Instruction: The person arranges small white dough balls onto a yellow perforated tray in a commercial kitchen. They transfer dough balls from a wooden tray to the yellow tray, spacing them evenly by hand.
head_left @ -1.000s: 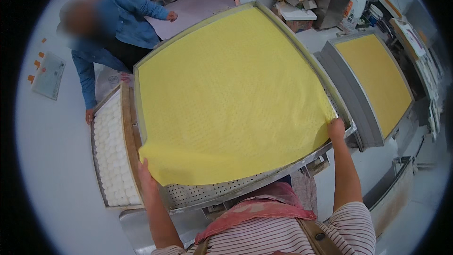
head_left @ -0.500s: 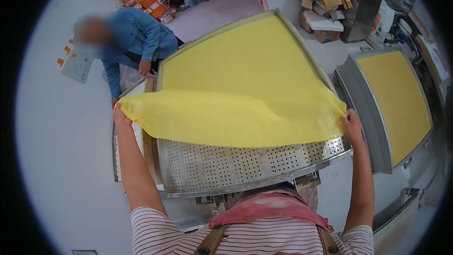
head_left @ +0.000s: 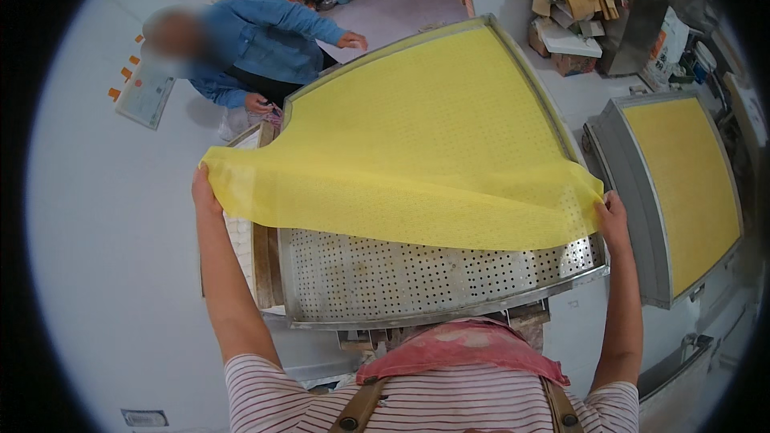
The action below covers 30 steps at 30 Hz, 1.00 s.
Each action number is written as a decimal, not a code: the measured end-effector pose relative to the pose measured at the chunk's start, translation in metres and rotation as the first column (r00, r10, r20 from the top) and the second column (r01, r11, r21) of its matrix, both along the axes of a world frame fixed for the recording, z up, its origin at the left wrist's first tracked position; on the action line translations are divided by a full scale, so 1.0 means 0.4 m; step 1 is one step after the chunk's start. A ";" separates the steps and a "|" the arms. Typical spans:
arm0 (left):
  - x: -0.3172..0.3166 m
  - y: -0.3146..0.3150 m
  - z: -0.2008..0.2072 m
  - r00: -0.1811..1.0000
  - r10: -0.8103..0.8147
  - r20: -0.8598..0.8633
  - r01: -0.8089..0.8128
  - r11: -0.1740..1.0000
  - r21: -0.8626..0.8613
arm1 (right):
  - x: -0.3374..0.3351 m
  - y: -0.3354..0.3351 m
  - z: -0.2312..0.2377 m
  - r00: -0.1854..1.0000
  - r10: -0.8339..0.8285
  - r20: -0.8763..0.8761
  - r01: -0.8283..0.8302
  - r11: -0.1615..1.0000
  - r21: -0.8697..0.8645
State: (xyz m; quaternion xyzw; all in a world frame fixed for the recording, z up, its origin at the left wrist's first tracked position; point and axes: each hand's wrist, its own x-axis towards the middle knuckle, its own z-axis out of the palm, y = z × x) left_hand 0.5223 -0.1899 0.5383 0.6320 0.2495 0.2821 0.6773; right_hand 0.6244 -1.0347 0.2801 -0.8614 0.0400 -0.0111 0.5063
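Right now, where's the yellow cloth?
In the head view, the yellow cloth spans the middle, over the far part of the perforated metal tray, its near corners held by the left hand and right hand.

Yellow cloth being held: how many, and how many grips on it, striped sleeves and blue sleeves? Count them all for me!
Yellow cloth, held: 1
Left grip and right grip: 2
Striped sleeves: 2
Blue sleeves: 2
Total: 7

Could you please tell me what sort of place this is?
Probably a small workshop, perhaps for food: it has a large perforated metal tray partly covered by a thin yellow cloth, a yellow-topped grey metal frame, and a brown wooden-sided tray holding small white pieces.
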 end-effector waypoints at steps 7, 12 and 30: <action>0.043 -0.106 0.066 0.989 -0.143 0.043 0.137 0.985 0.104 | -0.011 -0.010 -0.039 1.000 0.009 -0.018 -0.011 0.995 -0.096; 0.038 -0.148 0.093 0.990 -0.137 0.023 0.134 0.983 0.124 | -0.047 0.012 -0.018 0.994 -0.018 -0.107 0.006 0.993 -0.116; 0.117 -0.339 0.167 0.969 -0.235 0.076 0.219 0.959 0.179 | -0.086 0.021 0.000 0.990 0.064 -0.128 -0.060 0.998 0.033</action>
